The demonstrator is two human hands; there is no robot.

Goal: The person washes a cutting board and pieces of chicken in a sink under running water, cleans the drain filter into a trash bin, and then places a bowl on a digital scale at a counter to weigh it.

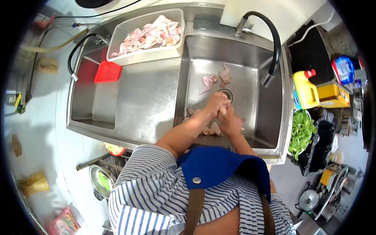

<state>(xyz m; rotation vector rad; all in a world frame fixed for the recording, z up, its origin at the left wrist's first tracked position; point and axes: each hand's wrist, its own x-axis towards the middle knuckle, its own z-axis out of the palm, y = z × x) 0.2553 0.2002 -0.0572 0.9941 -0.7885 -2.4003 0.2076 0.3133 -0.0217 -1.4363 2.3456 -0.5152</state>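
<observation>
Over the right-hand sink basin (243,82), my left hand (216,103) and my right hand (232,123) are closed together around a pale piece of raw chicken (223,111). Most of that piece is hidden by the fingers. Beyond my hands, two raw chicken wings (209,82) lie on the basin floor close to the round drain (226,94). More raw chicken pieces (212,129) rest below my hands at the near side of the basin, partly covered by my forearms.
A plastic tub (145,58) heaped with chicken wings stands at the back left, beside a red tray (108,72). A black hose faucet (276,47) arches over the basin's right side. To the right are a yellow bottle (305,90) and leafy greens (302,132).
</observation>
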